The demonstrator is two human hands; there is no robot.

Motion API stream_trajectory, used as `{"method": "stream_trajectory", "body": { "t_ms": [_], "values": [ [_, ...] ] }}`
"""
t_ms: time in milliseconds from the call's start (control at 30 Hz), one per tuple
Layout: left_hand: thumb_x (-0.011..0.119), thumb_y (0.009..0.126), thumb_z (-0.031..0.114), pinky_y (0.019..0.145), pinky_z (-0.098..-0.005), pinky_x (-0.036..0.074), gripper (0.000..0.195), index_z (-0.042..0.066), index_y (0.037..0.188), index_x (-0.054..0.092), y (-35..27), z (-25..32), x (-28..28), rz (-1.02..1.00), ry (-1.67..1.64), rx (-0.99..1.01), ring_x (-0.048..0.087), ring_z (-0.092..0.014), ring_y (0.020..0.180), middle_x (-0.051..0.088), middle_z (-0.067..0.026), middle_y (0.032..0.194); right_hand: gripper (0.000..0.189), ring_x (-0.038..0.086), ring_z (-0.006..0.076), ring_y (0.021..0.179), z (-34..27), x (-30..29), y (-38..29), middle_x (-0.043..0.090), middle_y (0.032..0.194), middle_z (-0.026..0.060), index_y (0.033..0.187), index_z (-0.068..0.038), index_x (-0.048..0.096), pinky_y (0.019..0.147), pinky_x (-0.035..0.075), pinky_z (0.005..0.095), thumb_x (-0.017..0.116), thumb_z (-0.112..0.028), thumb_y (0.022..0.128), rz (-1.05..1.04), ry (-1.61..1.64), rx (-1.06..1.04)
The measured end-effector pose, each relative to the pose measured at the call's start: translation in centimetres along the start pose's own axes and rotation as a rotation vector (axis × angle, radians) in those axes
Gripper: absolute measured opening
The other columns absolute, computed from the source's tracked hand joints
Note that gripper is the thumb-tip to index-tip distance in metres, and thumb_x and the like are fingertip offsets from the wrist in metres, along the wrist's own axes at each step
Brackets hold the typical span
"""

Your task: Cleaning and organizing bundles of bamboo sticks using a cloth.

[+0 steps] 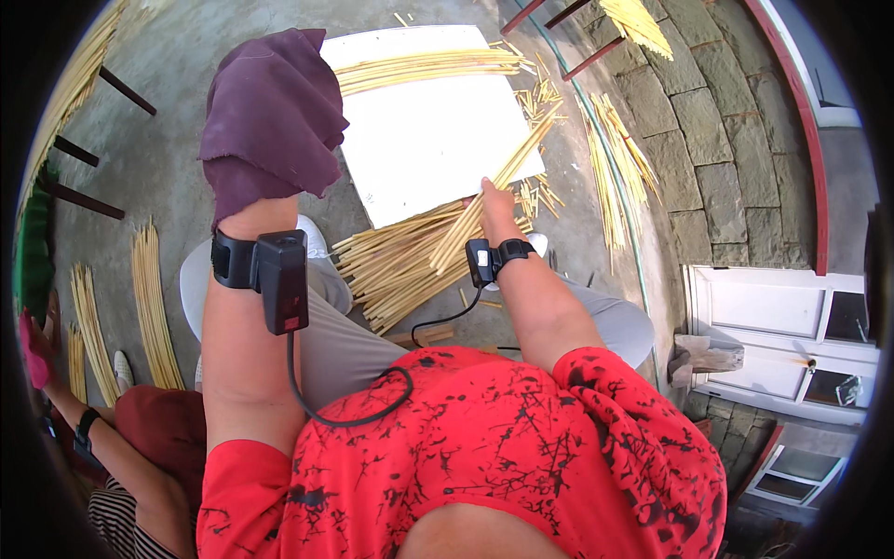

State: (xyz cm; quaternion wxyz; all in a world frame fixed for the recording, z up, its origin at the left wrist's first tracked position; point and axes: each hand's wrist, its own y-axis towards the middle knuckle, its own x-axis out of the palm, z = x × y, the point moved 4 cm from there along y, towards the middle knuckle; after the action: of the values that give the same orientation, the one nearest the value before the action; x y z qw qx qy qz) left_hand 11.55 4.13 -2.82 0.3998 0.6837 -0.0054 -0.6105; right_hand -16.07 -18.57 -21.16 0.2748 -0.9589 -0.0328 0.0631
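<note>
My left hand is hidden under a thick purple cloth [272,112], with only the wrist [262,215] showing below it. The cloth overlaps the left edge of a white board [433,133]. Several thin yellow stalks [529,148] are gripped in my right hand [497,206]; they slant across the board's near right corner. Under that hand, a heap of similar stalks [391,283] lies on the concrete, partly beneath the board's near edge. Across the far part of the board runs a row of stalks [433,70], their left ends covered by the cloth.
Short cut pieces [538,98] litter the floor right of the board. Beyond them lie a stalk bundle [614,161] and a green hose [606,133] along a stone wall [698,133]. More bundles [155,307] lie left, near another person's arm [133,447]. Black cables trail from my wrist devices.
</note>
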Motion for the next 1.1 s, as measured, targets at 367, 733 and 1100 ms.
{"method": "stream_trajectory", "body": {
  "t_ms": [367, 733, 1100],
  "values": [
    [0.064, 0.059, 0.008, 0.062, -0.0332, 0.045, 0.023, 0.007, 0.080, 0.056, 3.9, 4.9, -2.1, -0.029, -0.172, 0.187, 0.058, -0.028, 0.069, 0.059, -0.0122, 0.074, 0.016, 0.047, 0.0094, 0.048, -8.3, 2.4, -6.3, 0.053, 0.066, 0.0046, 0.087, -0.003, 0.050, 0.042, 0.041, 0.0217, 0.054, -0.019, 0.088, -0.190, 0.073, -0.340],
    [0.045, 0.084, 0.031, 0.039, -0.0272, 0.047, 0.031, 0.002, 0.081, 0.055, 1.6, 6.9, -0.3, -0.628, -1.745, -0.774, 0.055, -0.017, 0.045, 0.054, -0.0077, 0.059, 0.029, 0.041, 0.0067, 0.039, -8.5, 11.3, -18.7, 0.049, 0.055, 0.0005, 0.078, -0.005, 0.050, 0.036, 0.033, 0.0206, 0.047, -0.031, 0.092, -0.960, -0.401, -0.357],
    [0.051, 0.086, 0.016, 0.050, -0.0237, 0.048, 0.016, 0.003, 0.090, 0.058, 3.5, -0.1, -1.8, -0.010, -1.610, -0.574, 0.061, -0.015, 0.062, 0.061, -0.0070, 0.077, 0.028, 0.046, 0.0100, 0.050, -3.3, 5.7, -16.9, 0.049, 0.057, 0.0021, 0.081, -0.003, 0.048, 0.047, 0.038, 0.0253, 0.049, -0.029, 0.091, -0.974, -0.707, -0.569]
  ]
}}
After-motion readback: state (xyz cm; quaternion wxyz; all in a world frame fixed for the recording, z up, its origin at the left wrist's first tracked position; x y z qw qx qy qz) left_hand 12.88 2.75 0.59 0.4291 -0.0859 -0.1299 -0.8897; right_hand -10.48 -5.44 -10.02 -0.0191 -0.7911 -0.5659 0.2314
